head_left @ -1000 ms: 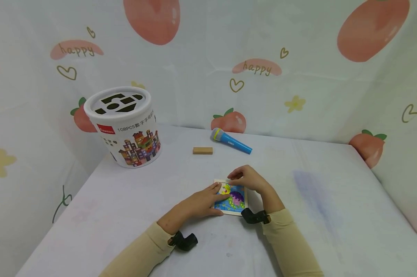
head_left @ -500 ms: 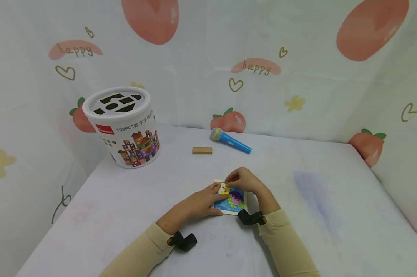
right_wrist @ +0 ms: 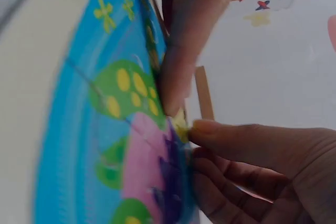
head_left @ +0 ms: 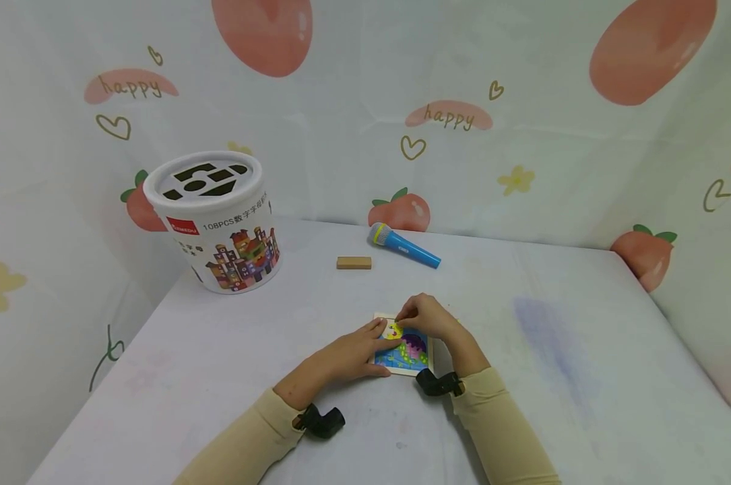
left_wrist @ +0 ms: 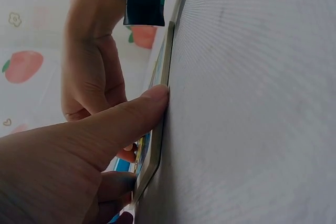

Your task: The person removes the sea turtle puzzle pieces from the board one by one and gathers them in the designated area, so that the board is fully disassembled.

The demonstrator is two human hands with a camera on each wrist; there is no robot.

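Small picture puzzle (head_left: 415, 349) on white table (head_left: 632, 337), peach-print cloth (head_left: 353, 81) behind.

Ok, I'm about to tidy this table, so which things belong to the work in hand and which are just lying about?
In the work:
- framed picture puzzle
- left hand, resting on it
- right hand, fingertips at its upper part

Apparently just lying about, untouched:
- blue microphone
- small brown block
- white tub

Behind the puzzle (head_left: 413, 351) are, left to right, bucket (head_left: 219, 225), block (head_left: 354, 263) and microphone (head_left: 409, 248).
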